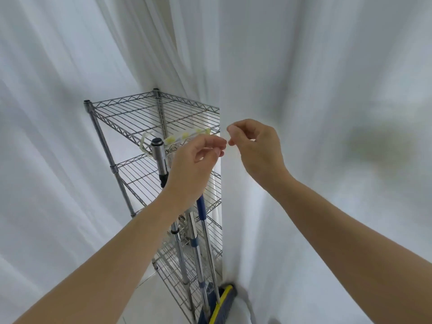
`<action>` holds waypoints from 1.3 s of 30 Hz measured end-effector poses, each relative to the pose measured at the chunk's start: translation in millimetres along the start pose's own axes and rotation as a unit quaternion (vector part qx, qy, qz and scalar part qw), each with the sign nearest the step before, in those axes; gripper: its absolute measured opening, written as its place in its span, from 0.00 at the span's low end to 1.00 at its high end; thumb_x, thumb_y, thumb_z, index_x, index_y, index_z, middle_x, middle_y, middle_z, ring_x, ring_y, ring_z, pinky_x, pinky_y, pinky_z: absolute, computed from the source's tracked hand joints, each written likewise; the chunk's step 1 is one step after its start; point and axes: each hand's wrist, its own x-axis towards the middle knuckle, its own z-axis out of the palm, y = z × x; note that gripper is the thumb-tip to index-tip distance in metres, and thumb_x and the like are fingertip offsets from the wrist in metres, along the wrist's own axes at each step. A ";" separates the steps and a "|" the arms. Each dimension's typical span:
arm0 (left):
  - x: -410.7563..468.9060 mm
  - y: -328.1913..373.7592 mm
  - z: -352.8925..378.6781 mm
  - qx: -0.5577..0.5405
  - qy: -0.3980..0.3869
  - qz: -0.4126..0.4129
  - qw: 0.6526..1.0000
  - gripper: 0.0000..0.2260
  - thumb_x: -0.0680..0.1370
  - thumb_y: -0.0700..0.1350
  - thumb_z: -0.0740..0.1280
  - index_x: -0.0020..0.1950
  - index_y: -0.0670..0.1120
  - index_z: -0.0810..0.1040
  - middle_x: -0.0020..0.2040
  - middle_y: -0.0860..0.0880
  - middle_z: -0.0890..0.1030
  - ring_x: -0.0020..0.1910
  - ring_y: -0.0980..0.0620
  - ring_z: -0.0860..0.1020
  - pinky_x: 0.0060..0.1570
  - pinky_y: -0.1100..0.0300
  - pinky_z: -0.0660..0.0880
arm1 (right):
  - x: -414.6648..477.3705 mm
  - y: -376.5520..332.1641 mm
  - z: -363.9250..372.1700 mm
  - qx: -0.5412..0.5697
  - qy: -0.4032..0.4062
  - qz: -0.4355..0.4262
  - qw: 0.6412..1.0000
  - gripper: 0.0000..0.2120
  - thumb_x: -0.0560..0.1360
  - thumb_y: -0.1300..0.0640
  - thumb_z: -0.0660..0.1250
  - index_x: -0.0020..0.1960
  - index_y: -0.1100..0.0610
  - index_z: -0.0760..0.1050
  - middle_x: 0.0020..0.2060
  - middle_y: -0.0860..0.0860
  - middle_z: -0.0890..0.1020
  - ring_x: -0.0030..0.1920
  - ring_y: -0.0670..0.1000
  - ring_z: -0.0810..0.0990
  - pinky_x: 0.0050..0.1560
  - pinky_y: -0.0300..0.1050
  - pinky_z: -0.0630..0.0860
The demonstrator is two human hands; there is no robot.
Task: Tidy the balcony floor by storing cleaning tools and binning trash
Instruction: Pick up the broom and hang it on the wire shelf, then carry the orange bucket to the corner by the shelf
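Two bare forearms reach up from the bottom corners of the view and meet at mid-frame. Left hand (pixel 194 164) has its fingers curled, thumb and forefinger closed in a pinch at their tips; right hand (pixel 256 148) mirrors it, forefinger and thumb pressed together, the other fingers folded under. Between the two pinches hangs a translucent scrap (pixel 230 152), pale and thin. It may be film or tape, but the blur does not let me tell which. The two pinches are almost touching, held in the air in front of the top tier's right end.

Behind the hands stands a chrome wire rack (pixel 131 113) with several tiers, set into a corner formed by white curtain (pixel 327 66) that hangs in folds on every side. On the front edge of the rack's top tier lies a pale strip with yellow patches (pixel 187 136), its left end looped down over the wire.

Cleaning tools lean upright against the rack's front (their shafts partly hidden by the left wrist): a silver handle with a dark cap (pixel 160 157) reaching up to the top tier, and a pole with a blue grip (pixel 201 206) beside it. At the bottom, a blue broom head with a yellow stripe (pixel 225 302) rests on the pale floor (pixel 149 300), right against the curtain's hem.
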 end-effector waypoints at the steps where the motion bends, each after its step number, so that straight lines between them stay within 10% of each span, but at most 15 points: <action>1: -3.2 1.8 4.5 -0.014 -0.019 0.005 1.000 0.10 0.78 0.32 0.62 0.50 0.44 0.80 0.49 0.44 0.82 0.50 0.48 0.81 0.53 0.60 0.77 | -8.8 -1.0 -8.1 -0.002 0.019 0.010 1.000 0.09 0.76 0.55 0.64 0.38 0.49 0.78 0.28 0.43 0.80 0.34 0.41 0.76 0.33 0.27 0.68; 10: -49.3 45.9 85.3 -0.153 -0.134 0.076 0.976 0.12 0.76 0.35 0.63 0.47 0.50 0.80 0.45 0.50 0.84 0.49 0.49 0.82 0.55 0.59 0.77 | -97.3 -27.8 -115.9 -0.047 0.193 0.053 0.979 0.11 0.78 0.51 0.63 0.42 0.54 0.79 0.30 0.47 0.81 0.40 0.53 0.81 0.50 0.56 0.78; 29: -279.3 226.9 320.4 -0.348 -0.478 0.137 0.795 0.11 0.76 0.34 0.64 0.47 0.49 0.80 0.43 0.51 0.84 0.45 0.53 0.83 0.48 0.68 0.75 | -388.7 -143.3 -376.5 -0.273 0.499 0.088 0.818 0.11 0.79 0.53 0.62 0.44 0.57 0.79 0.31 0.47 0.81 0.36 0.46 0.80 0.47 0.52 0.78; 39: -402.2 306.6 396.2 -0.411 -0.607 0.173 0.658 0.12 0.77 0.30 0.62 0.50 0.44 0.80 0.43 0.52 0.83 0.45 0.57 0.81 0.49 0.68 0.75 | -523.8 -205.8 -443.3 -0.356 0.647 0.110 0.666 0.11 0.79 0.52 0.62 0.44 0.56 0.79 0.31 0.47 0.80 0.38 0.51 0.81 0.48 0.53 0.78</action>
